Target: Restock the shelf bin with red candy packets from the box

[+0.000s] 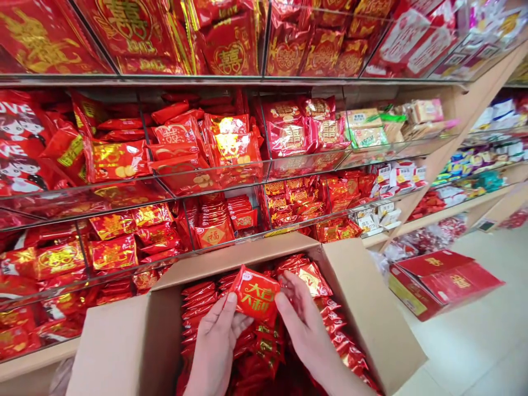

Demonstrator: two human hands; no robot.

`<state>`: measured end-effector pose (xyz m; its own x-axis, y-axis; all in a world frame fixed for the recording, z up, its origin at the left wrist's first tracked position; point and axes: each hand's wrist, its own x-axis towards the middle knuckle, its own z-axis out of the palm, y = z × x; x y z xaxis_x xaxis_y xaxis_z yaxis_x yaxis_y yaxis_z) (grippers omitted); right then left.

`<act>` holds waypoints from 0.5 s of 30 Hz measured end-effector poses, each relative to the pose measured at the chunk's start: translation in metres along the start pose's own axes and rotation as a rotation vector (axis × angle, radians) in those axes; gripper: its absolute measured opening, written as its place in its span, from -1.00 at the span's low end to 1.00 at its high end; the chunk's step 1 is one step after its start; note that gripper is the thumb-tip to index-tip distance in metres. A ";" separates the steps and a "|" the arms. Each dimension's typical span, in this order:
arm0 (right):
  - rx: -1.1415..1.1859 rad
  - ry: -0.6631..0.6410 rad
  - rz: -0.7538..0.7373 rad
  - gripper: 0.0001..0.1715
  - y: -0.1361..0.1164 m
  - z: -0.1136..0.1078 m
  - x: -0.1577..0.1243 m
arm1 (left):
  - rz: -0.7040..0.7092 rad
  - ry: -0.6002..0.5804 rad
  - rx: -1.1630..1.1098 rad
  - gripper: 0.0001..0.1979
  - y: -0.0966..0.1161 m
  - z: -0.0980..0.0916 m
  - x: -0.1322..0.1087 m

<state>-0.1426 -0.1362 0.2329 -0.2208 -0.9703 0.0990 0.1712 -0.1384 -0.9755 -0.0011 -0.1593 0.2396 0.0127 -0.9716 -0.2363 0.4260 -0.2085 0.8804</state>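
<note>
Between my two hands is a small red snack packet (256, 294) with gold Chinese characters on its face. My left hand (218, 335) pinches its lower left edge, thumb in front. On the other side my right hand (303, 322) grips the right edge between thumb and fingers. Both hands are over an open cardboard box (160, 341) whose flaps are folded out. Inside it, rows of similar red packets (344, 344) stand stacked on the left and right. More packets lie loosely in the middle, partly hidden by my hands.
Behind the box rises a shelf unit (231, 250) with clear-fronted compartments full of red and gold packets. Pale and green packets (367, 129) fill compartments at the right. A red carton (443, 280) sits on the tiled floor (474, 330). More stocked shelves (474, 165) stand farther right.
</note>
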 end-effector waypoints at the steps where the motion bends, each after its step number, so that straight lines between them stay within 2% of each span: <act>1: 0.090 0.005 0.047 -0.59 0.001 0.008 0.002 | -0.013 -0.011 -0.040 -0.73 0.001 0.006 -0.008; 4: 0.196 -0.043 0.131 -0.66 0.005 0.018 0.003 | -0.024 -0.034 -0.023 -0.68 0.003 0.016 -0.023; 6: 0.104 -0.102 0.067 -0.70 0.008 0.017 0.000 | 0.025 -0.022 0.046 -0.65 0.004 0.015 -0.025; 8: -0.025 -0.132 -0.055 -0.73 0.012 0.015 -0.005 | 0.145 0.017 0.170 -0.69 0.003 0.010 -0.022; 12: -0.188 -0.039 -0.228 -0.74 0.017 0.016 -0.015 | 0.429 0.150 0.430 -0.68 -0.006 0.002 -0.012; 15: -0.245 0.023 -0.308 -0.70 0.015 0.019 -0.014 | 0.502 0.187 0.449 -0.68 -0.010 0.000 -0.010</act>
<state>-0.1185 -0.1281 0.2209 -0.2482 -0.8854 0.3931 -0.1399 -0.3688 -0.9189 -0.0057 -0.1476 0.2332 0.2829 -0.9354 0.2119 -0.0864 0.1952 0.9769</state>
